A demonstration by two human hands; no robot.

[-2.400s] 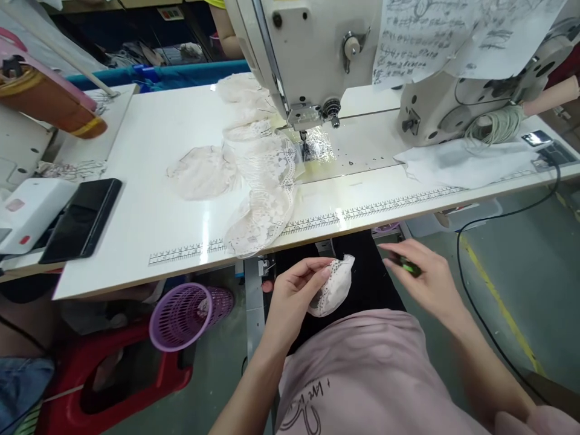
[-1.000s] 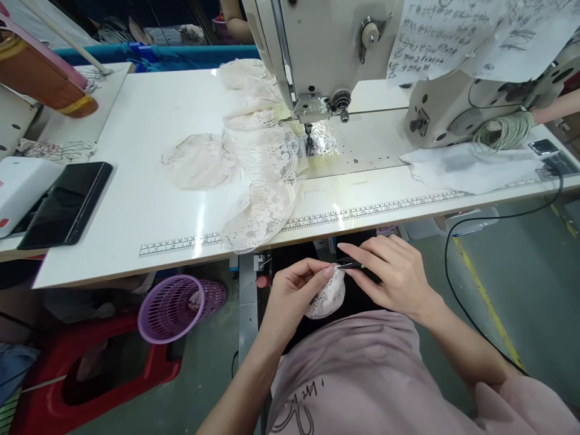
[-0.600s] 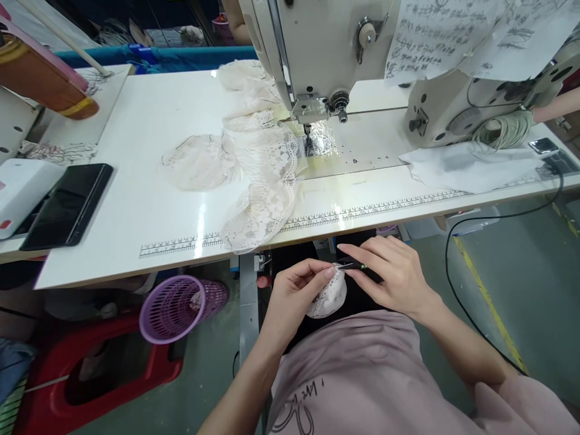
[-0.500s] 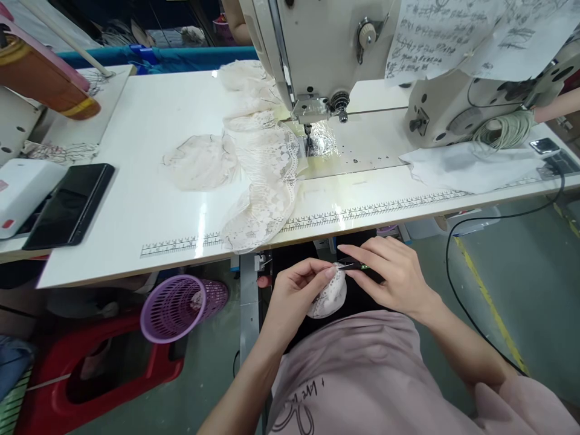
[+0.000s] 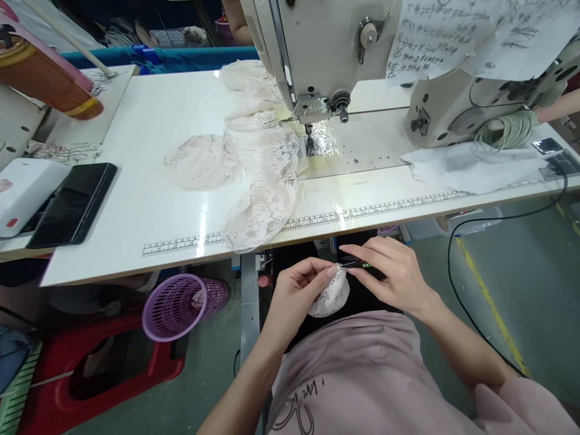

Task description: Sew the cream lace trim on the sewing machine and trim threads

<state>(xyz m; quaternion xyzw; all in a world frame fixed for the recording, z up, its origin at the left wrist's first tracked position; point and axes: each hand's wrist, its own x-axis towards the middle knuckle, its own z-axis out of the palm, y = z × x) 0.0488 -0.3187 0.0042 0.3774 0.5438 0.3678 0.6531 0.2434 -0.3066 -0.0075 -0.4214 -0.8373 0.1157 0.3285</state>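
Over my lap, my left hand (image 5: 306, 284) pinches the top edge of a small white lace piece (image 5: 333, 296), which hangs down below the fingers. My right hand (image 5: 389, 269) grips a pair of small dark thread snips (image 5: 356, 264) with a bit of green on it. The snips' tips point left and meet the lace edge right beside my left fingertips. Whether the blades are closed is too small to tell. More cream lace fabric (image 5: 267, 181) lies spread on the white sewing table, left of the needle and over its front edge.
A sewing machine (image 5: 317, 60) stands at the back of the table (image 5: 136, 121). White cloth (image 5: 471, 166) and a coil of pale green cord (image 5: 507, 130) lie to the right. A black phone (image 5: 75, 205) is at left. Below are a purple basket (image 5: 174, 308) and a red stool (image 5: 58, 393).
Both hands, the lace piece and the snips keep nearly the same pose. The whole view has shifted very slightly.
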